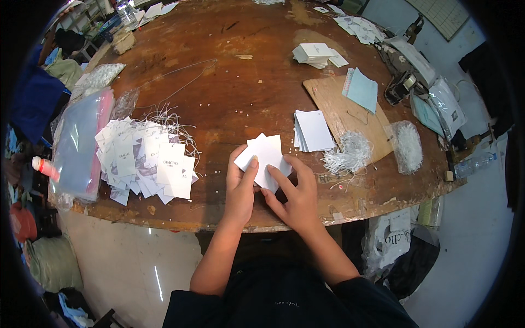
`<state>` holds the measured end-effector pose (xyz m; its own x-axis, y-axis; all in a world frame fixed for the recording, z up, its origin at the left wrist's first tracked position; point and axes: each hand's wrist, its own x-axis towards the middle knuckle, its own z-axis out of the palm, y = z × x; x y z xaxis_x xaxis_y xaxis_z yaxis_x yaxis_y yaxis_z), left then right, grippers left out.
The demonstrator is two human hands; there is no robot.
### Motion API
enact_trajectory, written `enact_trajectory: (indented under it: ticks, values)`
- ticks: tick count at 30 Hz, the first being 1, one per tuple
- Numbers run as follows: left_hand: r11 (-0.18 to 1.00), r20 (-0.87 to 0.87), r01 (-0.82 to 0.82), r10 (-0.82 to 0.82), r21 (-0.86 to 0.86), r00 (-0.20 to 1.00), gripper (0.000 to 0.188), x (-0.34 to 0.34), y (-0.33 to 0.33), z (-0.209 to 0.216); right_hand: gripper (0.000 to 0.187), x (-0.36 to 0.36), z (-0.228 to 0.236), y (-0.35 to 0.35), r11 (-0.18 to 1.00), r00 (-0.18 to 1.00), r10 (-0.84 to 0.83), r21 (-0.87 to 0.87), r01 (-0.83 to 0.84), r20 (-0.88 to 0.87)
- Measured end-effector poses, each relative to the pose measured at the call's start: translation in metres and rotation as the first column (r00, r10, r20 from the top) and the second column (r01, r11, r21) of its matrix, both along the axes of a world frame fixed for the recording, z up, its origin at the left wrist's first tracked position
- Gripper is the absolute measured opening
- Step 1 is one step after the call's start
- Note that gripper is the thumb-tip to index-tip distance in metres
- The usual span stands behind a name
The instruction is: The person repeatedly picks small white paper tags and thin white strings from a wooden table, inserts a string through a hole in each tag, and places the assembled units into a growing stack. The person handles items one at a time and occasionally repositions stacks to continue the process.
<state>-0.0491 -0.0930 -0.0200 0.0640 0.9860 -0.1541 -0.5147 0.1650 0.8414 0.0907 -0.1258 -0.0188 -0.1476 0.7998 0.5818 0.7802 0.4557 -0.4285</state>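
Observation:
Near the front edge of the table, a few blank white card tags (267, 154) are fanned across each other between my hands. My left hand (239, 188) is closed round their left side, its thumb lying on top. My right hand (295, 191) grips their right side, with the index fingertip on the face of the cards and the thumb at the lower edge. Just right of my hands lies a stack of white tags (313, 131), beside a bundle of white tag strings (348, 154). On the left, printed tags (145, 158) with looped strings are heaped.
Clear plastic bags (82, 145) and a red-capped bottle (46, 168) lie at the left edge. On the right are a wooden board (350, 104), pale blue papers (362, 90) and a bagged string bundle (406, 147). Another card stack (314, 54) stands farther back.

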Motion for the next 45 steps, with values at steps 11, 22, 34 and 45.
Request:
enact_trajectory:
  ticks: [11, 22, 34, 45]
  values:
    - [0.998, -0.032, -0.039, 0.04, 0.039, 0.999, 0.046, 0.0, 0.0, -0.003, 0.055, 0.001, 0.0, -0.001, 1.0, 1.0, 0.01, -0.013, -0.01, -0.018]
    - [0.988, -0.077, -0.095, 0.105, 0.122, 0.991, 0.044, 0.001, 0.002, -0.011, 0.054, 0.002, 0.004, -0.004, 0.999, 0.999, 0.035, -0.032, -0.037, -0.04]
    - [0.995, -0.124, -0.094, 0.097, 0.032, 0.988, 0.045, 0.001, -0.003, -0.002, 0.025, 0.137, 0.014, 0.001, 0.779, 0.741, -0.622, -0.1, 0.619, -0.253]
    - [0.995, -0.136, -0.093, 0.098, 0.04, 0.986, 0.045, 0.002, -0.003, -0.001, 0.019, 0.171, 0.026, 0.039, 0.844, 0.815, -0.536, -0.122, 0.522, -0.218]
